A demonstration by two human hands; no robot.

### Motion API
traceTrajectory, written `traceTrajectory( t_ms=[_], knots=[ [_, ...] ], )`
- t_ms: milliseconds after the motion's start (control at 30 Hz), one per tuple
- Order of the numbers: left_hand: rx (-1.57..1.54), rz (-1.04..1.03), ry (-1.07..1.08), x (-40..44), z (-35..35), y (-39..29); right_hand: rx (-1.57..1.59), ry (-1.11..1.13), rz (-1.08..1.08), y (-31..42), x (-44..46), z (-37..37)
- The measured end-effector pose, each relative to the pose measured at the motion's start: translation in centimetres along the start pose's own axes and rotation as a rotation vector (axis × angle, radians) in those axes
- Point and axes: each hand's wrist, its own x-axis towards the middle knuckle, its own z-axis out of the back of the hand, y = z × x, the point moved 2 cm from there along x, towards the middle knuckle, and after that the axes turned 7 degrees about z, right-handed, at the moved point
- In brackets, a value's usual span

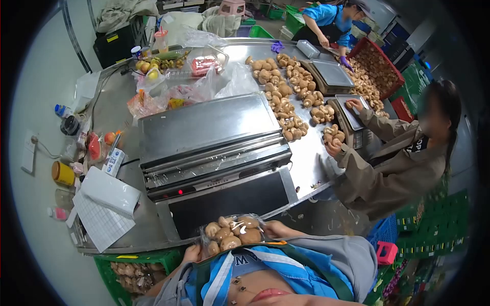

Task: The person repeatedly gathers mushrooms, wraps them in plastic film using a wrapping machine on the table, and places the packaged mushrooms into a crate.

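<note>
A plastic-wrapped pack of brown mushrooms (232, 234) is held close to my body, at the near edge of the wrapping machine (209, 127). My left hand (192, 253) grips the pack's left side, its fingers partly hidden. At the right end, my right hand (277, 229) is closed on the wrapped edge. Just beyond the pack lies the machine's black plate (229, 201), and a red light glows on the machine's front. Below my left hand stands a green crate (173, 259) with wrapped mushroom packs inside.
Mushroom piles (278, 92) cover the table's right half, beside scales (332, 76). One co-worker (393, 153) handles mushrooms at the right; another (326, 25) works by a red crate (377, 66). Papers (104, 204), fruit (153, 71) and plastic bags (194, 92) lie left.
</note>
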Motion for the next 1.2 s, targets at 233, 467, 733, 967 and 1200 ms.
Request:
traceTrajectory(
  t_ms=[233,467,733,967,1200],
  knots=[
    [-0.055,-0.142,0.129,2.9,-8.8,-6.4,-0.282,0.45,0.084,-0.2,1.7,-8.0],
    [-0.725,-0.011,0.552,-2.0,-17.2,-10.2,-0.929,0.559,0.584,9.2,-4.3,-5.9],
    [-1.442,-0.087,0.432,-10.4,-18.2,-7.0,-0.958,0.796,0.443,9.2,-5.4,-11.1],
    [-0.81,-0.775,-0.721,-18.5,-5.3,-5.1,-1.038,0.885,0.963,-0.6,-6.4,-26.8],
    [-1.12,-0.844,-1.523,-35.3,9.4,17.5,-0.911,0.913,0.692,-2.7,-3.3,-30.9]
  ],
)
